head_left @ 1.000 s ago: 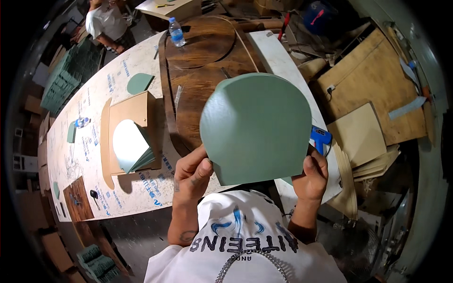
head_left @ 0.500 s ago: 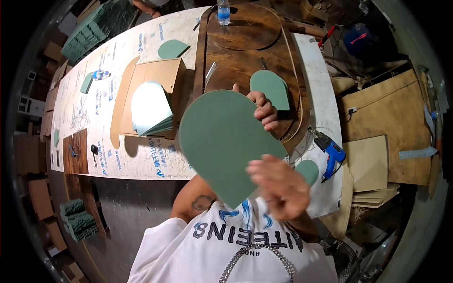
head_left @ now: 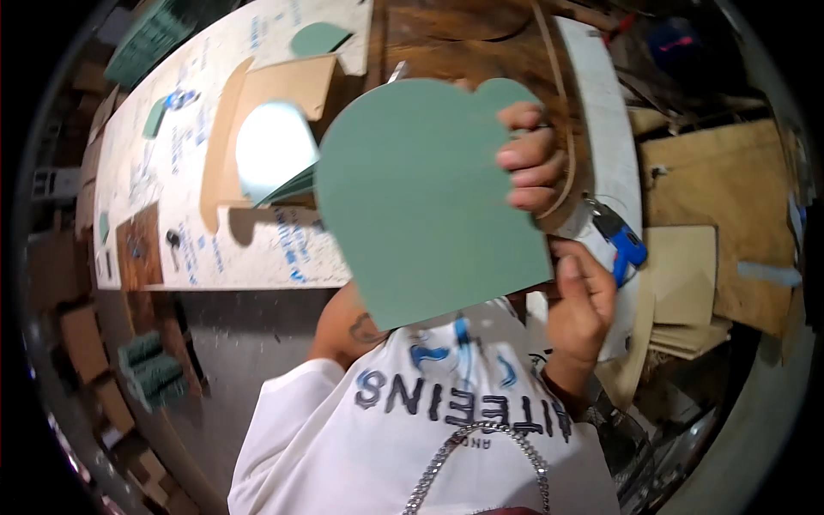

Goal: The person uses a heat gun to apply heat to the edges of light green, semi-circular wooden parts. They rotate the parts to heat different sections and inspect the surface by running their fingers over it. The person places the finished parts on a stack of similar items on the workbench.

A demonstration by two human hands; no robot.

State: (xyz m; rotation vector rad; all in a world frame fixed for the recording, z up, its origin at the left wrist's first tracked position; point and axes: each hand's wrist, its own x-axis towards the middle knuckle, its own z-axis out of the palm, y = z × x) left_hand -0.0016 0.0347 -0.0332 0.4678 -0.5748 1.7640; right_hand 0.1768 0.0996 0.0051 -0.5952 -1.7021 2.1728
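Observation:
A flat green arch-shaped panel (head_left: pixel 433 206), rounded at the top and straight along its lower edge, is held up in front of my chest. My left arm passes behind it, and my left hand (head_left: pixel 528 159) wraps its fingers round the panel's right edge. My right hand (head_left: pixel 584 300) is closed at the lower right corner, thumb and fingers against the edge. Past the panel's upper right, the top of another green panel (head_left: pixel 510 89) shows; the rest of it is hidden.
On the white printed table (head_left: pixel 197 245), a stack of arch panels (head_left: pixel 276 153) rests on a tan wooden box (head_left: pixel 266 81). Another green panel (head_left: pixel 319 38) lies farther back. A blue heat gun (head_left: pixel 625 245) is at the right, beside tan boards (head_left: pixel 682 266). Green stacks (head_left: pixel 154 371) stand lower left.
The held panel has turned so its straight edge faces down, and has come closer. My right hand has moved from the panel's face to its lower right corner. The view has shifted.

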